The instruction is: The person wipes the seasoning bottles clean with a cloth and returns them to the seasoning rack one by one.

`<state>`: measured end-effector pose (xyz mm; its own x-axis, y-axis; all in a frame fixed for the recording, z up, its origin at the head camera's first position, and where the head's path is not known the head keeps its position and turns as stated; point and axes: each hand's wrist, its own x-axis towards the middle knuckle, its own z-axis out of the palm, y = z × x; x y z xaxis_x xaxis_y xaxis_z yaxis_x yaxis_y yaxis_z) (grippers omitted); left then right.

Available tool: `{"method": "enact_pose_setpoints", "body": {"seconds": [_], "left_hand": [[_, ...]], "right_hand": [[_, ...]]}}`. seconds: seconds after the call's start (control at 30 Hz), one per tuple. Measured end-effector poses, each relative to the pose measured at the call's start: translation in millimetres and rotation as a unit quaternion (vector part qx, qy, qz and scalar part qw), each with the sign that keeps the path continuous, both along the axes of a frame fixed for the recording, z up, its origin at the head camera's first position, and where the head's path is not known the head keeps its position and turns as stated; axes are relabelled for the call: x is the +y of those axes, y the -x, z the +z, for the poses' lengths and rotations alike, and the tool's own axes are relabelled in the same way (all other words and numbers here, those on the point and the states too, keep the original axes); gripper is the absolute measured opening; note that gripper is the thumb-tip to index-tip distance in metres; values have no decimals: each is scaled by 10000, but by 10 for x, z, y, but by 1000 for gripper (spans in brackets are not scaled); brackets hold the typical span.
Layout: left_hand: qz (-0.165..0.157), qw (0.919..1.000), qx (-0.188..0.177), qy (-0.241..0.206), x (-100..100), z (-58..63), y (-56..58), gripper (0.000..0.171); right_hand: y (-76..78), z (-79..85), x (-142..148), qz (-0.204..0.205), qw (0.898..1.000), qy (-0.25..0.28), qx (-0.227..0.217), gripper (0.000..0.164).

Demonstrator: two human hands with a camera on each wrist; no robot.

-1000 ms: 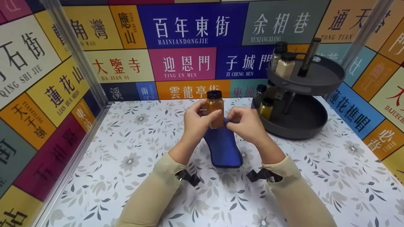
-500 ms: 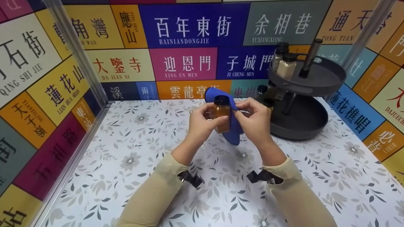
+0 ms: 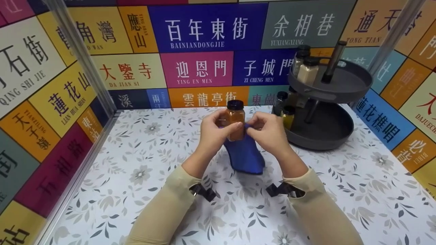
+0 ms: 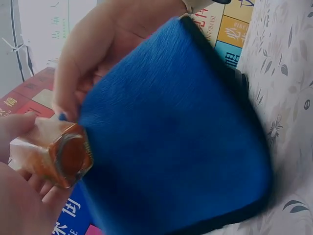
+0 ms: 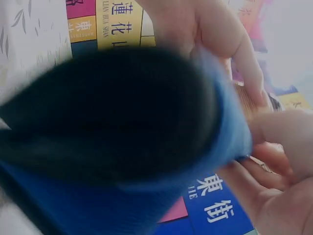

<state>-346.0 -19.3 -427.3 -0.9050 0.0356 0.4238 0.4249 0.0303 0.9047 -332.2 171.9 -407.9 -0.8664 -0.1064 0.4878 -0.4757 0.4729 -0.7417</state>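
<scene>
My left hand (image 3: 214, 132) grips a glass spice jar (image 3: 235, 117) with a black lid and orange-brown contents, upright above the table. Its thumb lies across the front of the jar. Beside it, my right hand (image 3: 269, 131) pinches a blue cloth (image 3: 246, 154) with a dark edge close to the jar's right side. The cloth hangs down below the jar. In the left wrist view the jar's bottom (image 4: 73, 154) faces the camera and the cloth (image 4: 171, 132) spreads wide next to it. The cloth (image 5: 166, 186) covers much of the right wrist view, blurred and folded.
A dark two-tier round rack (image 3: 320, 136) stands at the back right. Pale-filled jars (image 3: 308, 72) sit on its upper tier; a yellow-filled jar (image 3: 287, 116) and others sit on the lower one. Sign-covered walls (image 3: 204, 68) enclose the floral table (image 3: 136, 204).
Half a second ago the cloth was raised behind and beside the jar; now it hangs below again. The jar and both hands have shifted slightly left. Both grips persist.
</scene>
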Motion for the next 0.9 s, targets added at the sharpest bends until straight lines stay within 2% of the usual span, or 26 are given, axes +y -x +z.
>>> {"method": "enact_pose_setpoints", "body": {"seconds": [0.07,0.17,0.27,0.33,0.47,0.57,0.67,0.8,0.9], "left_hand": [[-156,9998,-77,92,-3,-4,-13,43],[-332,9990,-216,210,10,-11,-31,42],[-224,9989,-253,340,26,-11,-50,44],[-89,9992,-203,344,30,-4,-59,46],[194,9995,-78,237,23,18,-62,49],[295,9995,-38,115,10,28,-55,50],[318,9994,-92,25,-8,29,-48,50],[201,9998,-90,-5,-15,15,-23,49],[-71,9999,-122,65,11,2,-16,47]], "right_hand": [[-19,10,-30,-170,9978,530,369,6],[-40,18,-58,-223,9869,1346,858,3],[-49,21,-67,-121,9802,1704,996,5],[-46,22,-56,-138,9851,1494,844,4],[-13,22,-1,28,9982,523,296,6],[8,20,34,312,9993,-185,-44,8],[25,1,37,480,9965,-598,-327,9],[26,-22,11,299,9974,-490,-434,9],[13,-14,-2,-80,9998,191,-7,8]]}}
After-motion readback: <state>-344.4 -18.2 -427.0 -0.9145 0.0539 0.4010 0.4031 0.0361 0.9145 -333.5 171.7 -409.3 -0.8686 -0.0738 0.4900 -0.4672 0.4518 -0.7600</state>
